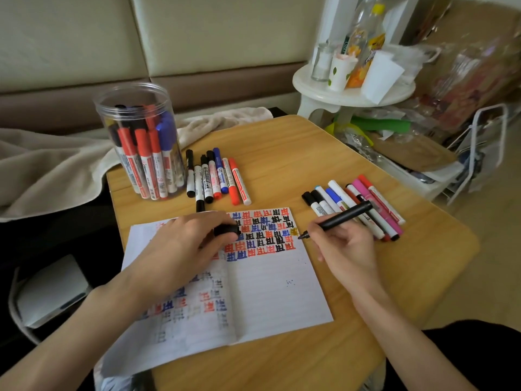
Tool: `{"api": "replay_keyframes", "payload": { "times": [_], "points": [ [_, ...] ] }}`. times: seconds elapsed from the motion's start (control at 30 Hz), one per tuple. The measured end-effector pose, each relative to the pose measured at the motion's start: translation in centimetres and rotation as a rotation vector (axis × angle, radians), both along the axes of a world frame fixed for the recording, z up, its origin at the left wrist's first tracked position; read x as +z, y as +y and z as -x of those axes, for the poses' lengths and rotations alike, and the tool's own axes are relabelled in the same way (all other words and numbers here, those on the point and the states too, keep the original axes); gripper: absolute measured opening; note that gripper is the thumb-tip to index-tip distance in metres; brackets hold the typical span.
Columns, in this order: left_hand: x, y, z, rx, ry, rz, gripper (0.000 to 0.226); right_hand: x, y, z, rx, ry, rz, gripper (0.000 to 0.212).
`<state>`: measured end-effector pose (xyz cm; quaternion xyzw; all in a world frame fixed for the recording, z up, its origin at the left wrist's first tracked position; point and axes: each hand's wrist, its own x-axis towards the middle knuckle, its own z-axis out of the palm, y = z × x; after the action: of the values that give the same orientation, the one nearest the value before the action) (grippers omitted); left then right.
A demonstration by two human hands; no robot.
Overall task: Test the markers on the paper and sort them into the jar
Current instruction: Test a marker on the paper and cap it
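Clear plastic jar [141,142] stands beyond the far left corner of the paper [267,292], packed with capped red, blue and black markers. I read those as tested and sorted.

Row of markers [217,176] lies just beyond the paper's far edge, right of the jar, all capped. Cannot tell if these are tested or set aside.

Left hand [183,244] rests on the paper's upper left part, fingers curled round a black cap [225,230].

Top of the paper is filled with several rows of red, blue and black test marks. The lower right area is blank, with fainter marks on the left.

Right hand [346,244] is just off the paper's right edge, thumb and fingers clamped on a black marker [341,217]. It is uncapped, with the tip at the paper's right edge beside a yellowish mark. Cannot tell whether the tip touches.

Pile of markers [366,204] lies right of the paper's far right corner: black, blue, pink, red, capped, probably untested.

Judgement: well past halfway. Left to do are this marker's test, recapping, dropping it in the jar, then the right pile.
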<state>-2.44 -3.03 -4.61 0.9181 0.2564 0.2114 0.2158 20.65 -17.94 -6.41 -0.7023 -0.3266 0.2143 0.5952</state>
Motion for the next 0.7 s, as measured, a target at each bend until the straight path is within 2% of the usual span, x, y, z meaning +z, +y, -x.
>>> {"api": "replay_keyframes", "payload": {
  "times": [0.5, 0.7],
  "points": [
    [-0.48, -0.18, -0.69, 0.049, -0.004, -0.019, 0.035, -0.54, 0.04, -0.21, 0.021, -0.056, 0.054, 0.005],
    [-0.46, -0.31, -0.73, 0.061, -0.005, -0.039, 0.026, -0.57, -0.06, 0.0, 0.012, -0.157, 0.045, 0.008]
  ]
}}
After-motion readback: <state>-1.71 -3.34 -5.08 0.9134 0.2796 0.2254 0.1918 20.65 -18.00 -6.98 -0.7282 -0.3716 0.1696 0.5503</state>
